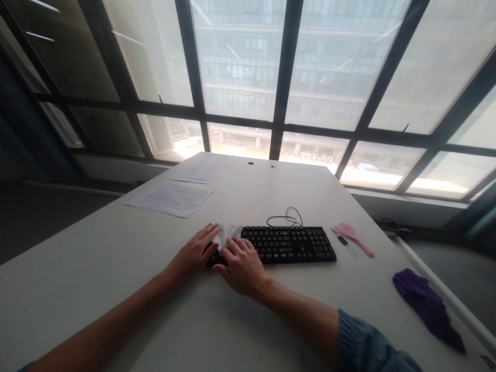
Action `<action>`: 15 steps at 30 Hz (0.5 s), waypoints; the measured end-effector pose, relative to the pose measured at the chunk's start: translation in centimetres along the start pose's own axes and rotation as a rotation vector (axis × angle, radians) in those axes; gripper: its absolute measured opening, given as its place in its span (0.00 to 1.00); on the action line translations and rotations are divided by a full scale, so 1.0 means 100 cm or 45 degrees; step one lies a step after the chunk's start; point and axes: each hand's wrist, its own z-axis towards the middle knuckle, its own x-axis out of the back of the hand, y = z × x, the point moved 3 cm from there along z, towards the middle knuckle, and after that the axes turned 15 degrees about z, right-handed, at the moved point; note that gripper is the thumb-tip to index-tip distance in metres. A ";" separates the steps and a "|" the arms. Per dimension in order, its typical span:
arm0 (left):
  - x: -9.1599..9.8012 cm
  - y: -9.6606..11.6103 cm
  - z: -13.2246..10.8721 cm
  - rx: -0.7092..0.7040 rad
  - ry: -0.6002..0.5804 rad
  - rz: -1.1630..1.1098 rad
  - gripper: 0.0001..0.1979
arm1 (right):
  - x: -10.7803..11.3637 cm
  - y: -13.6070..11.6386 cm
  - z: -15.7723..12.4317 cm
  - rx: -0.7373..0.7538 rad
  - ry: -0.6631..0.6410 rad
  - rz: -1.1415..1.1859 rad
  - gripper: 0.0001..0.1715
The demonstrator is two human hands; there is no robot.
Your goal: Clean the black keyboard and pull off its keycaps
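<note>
A black keyboard lies on the white table in front of me. A crumpled white tissue covers part of its left end. My right hand is on the tissue, its bent fingers holding it down against the keys, with the thumb out to the side near the front edge. At the keyboard's left end rests my left hand, fingers stretched forward beside the tissue and thumb apart. The keys under the tissue and hands are hidden.
Printed sheets lie toward the back left. Right of the keyboard are a pink hairbrush and a small dark item with a clear loop. A purple cloth sits near the right edge. The keyboard's cable curls behind it.
</note>
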 end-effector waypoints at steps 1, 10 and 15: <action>-0.001 0.000 0.000 -0.008 -0.002 0.005 0.30 | -0.001 0.000 0.000 -0.006 0.002 -0.003 0.29; -0.001 0.001 -0.001 -0.060 -0.041 0.028 0.32 | -0.001 0.005 -0.001 -0.076 0.058 -0.038 0.26; 0.003 0.012 -0.004 -0.158 -0.036 0.128 0.29 | -0.003 0.009 0.001 -0.072 0.093 -0.033 0.25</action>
